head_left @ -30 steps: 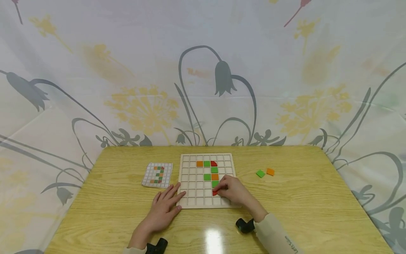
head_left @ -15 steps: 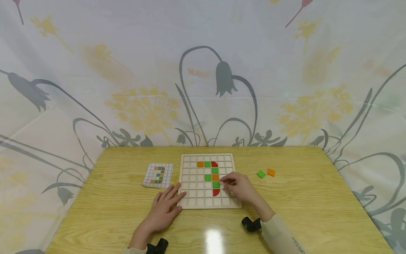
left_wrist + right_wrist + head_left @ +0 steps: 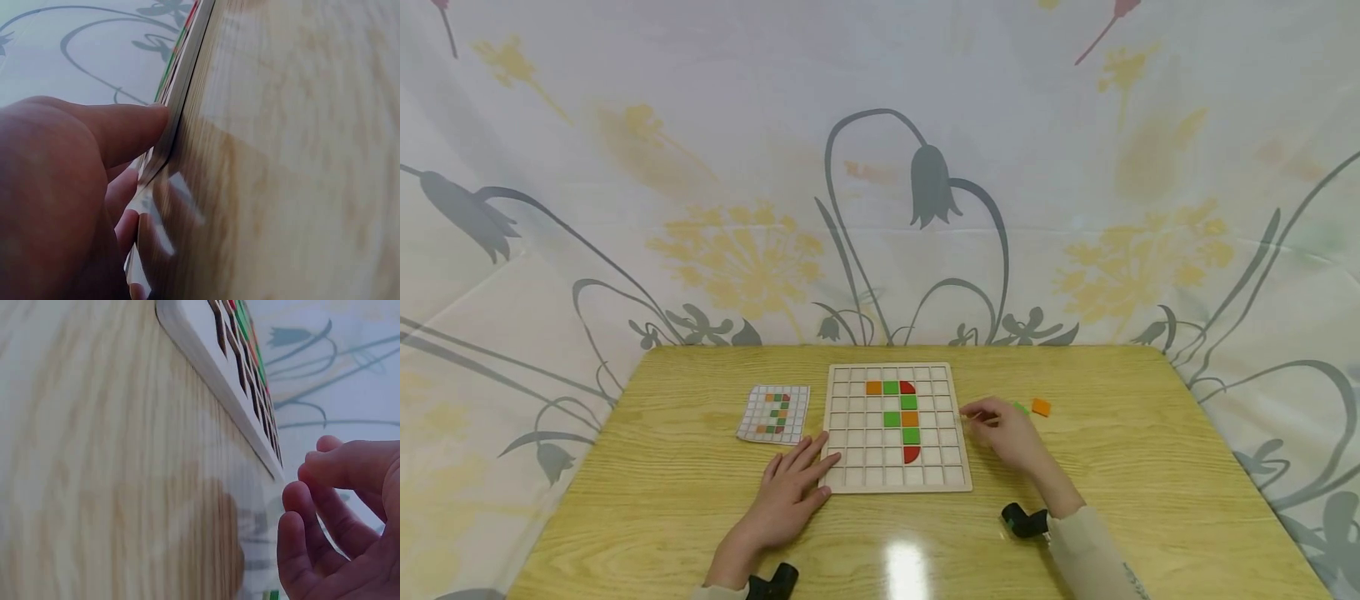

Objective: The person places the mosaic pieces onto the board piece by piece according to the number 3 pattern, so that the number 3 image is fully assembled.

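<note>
A pale wooden grid board [image 3: 857, 482] lies on the table, with orange, green and red tiles set in some of its cells. The lowest is a rounded red tile [image 3: 912, 455]. My left hand [image 3: 786, 496] rests at the board's left edge, fingers spread over its rim; the left wrist view shows the thumb [image 3: 134, 128] against the edge. Off the board's right side hovers my right hand [image 3: 1007, 433], fingers loosely bent and holding nothing. Just beyond it are a green tile [image 3: 1022, 407], mostly covered by the hand, and an orange tile [image 3: 1041, 407].
A paper card [image 3: 773, 414] with a printed coloured grid lies left of the board. Black wrist devices, such as the right one [image 3: 1024, 521], sit below the hands. A patterned cloth [image 3: 880, 167] hangs behind the table [image 3: 677, 392].
My right hand has let go of the rounded red tile, which lies in its cell, and has moved right off the board toward the loose tiles. My left hand has stayed put.
</note>
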{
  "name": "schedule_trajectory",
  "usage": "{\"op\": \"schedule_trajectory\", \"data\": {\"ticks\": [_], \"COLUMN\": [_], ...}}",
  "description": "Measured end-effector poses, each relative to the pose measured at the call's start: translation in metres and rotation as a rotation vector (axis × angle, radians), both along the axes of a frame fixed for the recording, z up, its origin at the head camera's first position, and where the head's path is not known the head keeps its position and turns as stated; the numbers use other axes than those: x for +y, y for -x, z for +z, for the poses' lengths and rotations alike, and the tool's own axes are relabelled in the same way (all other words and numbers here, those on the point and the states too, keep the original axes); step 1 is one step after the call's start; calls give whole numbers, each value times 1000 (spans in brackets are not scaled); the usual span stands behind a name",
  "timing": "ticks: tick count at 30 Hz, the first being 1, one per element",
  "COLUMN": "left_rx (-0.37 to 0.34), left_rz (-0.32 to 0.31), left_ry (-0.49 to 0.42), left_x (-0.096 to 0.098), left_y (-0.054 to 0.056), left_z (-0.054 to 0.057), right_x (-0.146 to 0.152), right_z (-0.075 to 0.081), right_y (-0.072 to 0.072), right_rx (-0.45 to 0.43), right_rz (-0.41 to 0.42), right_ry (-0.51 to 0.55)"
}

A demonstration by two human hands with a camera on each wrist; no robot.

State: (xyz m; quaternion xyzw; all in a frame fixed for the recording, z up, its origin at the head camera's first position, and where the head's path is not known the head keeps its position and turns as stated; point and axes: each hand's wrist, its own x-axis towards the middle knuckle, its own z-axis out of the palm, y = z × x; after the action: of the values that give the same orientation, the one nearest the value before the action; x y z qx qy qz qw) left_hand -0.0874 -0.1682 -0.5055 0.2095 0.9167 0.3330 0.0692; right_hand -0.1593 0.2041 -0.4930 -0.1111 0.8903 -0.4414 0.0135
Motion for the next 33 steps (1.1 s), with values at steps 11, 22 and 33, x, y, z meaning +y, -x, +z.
{"op": "schedule_trajectory", "data": {"ticks": [11, 22, 33], "left_rx": [-2, 2, 10], "left_rz": [-5, -4, 1], "left_ry": [-2, 2, 0], "left_x": [0, -1, 1], "left_y": [1, 1, 0], "left_z": [-1, -2, 1], "right_x": [33, 50, 51], "right_z": [6, 6, 2], "right_y": [4, 2, 4], "right_rx": [93, 92, 110], "right_rz": [-107, -157, -141], "right_ry": [-53, -93, -178]}}
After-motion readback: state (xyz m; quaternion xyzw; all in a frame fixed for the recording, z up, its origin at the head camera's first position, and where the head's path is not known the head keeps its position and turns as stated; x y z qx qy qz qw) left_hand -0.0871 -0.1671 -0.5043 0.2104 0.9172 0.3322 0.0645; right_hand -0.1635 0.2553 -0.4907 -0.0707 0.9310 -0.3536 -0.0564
